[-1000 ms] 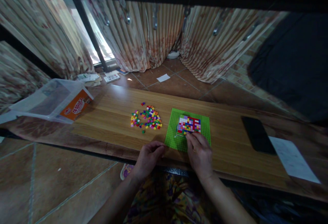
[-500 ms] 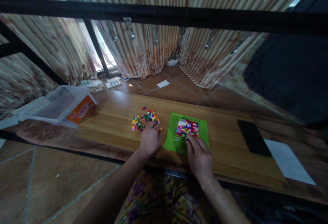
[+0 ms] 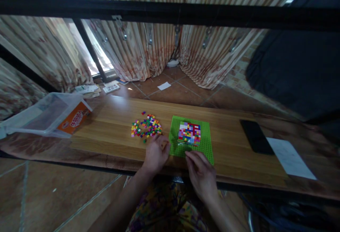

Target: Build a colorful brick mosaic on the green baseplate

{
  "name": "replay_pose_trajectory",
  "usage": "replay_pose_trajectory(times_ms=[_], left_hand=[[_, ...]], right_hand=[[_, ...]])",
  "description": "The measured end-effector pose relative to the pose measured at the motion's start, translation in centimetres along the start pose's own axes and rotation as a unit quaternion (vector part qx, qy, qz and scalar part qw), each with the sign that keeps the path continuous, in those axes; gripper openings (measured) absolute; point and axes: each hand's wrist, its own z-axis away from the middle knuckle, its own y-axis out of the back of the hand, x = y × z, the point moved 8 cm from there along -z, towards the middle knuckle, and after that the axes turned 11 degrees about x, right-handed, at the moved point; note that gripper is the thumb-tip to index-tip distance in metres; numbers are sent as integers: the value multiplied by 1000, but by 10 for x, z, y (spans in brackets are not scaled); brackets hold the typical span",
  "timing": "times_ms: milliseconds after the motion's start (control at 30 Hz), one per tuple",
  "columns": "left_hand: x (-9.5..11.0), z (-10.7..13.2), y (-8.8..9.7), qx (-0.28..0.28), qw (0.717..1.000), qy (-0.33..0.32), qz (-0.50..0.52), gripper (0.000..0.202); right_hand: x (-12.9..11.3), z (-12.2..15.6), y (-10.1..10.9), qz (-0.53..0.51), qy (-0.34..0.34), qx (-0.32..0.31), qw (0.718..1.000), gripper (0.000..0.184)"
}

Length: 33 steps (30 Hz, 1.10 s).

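Note:
A bright green baseplate (image 3: 206, 147) lies on the wooden tabletop in front of me. On its middle sits a block of small coloured bricks (image 3: 189, 133), mostly red, white, blue and yellow. My right hand (image 3: 201, 173) is at the plate's near edge, thumb and fingertips pinched together; anything between them is too small to make out. To the left of the plate, a loose pile of tiny multicoloured bricks (image 3: 151, 124) is spread on the wood. Just below that pile rests my left hand (image 3: 156, 154), its fingers curled and closed, with their tips partly hidden.
A clear plastic box (image 3: 50, 113) with an orange label stands at the left end of the table. On the right lie a black phone (image 3: 256, 137) and a white sheet of paper (image 3: 290, 158). A dark metal bar (image 3: 170, 11) crosses in front of the curtains.
My right hand has drawn back from the brick block to the plate's near edge. My left hand has pulled back from over the pile toward me. The view has shifted slightly.

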Motion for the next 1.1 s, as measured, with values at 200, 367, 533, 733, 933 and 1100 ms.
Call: replay_pose_trajectory(times_ms=[200, 367, 533, 733, 933, 1100], left_hand=[[1, 52, -35, -150, 895, 256, 332, 26], [0, 63, -45, -185, 825, 358, 397, 31], [3, 64, -54, -198, 801, 374, 424, 32], [-2, 63, -53, -171, 825, 377, 385, 37], [-12, 58, -41, -122, 826, 403, 375, 34], [-17, 56, -36, -114, 820, 407, 386, 32]], right_hand=[[-12, 1, -10, -90, -28, -83, 992, 21], [-7, -3, -6, -125, -74, -102, 984, 19], [-2, -5, -3, -123, -85, -108, 983, 17], [14, -21, 2, -100, -75, -47, 991, 16], [36, -46, -2, -31, -46, 14, 998, 16], [39, -49, -9, -13, -23, 8, 1000, 17]])
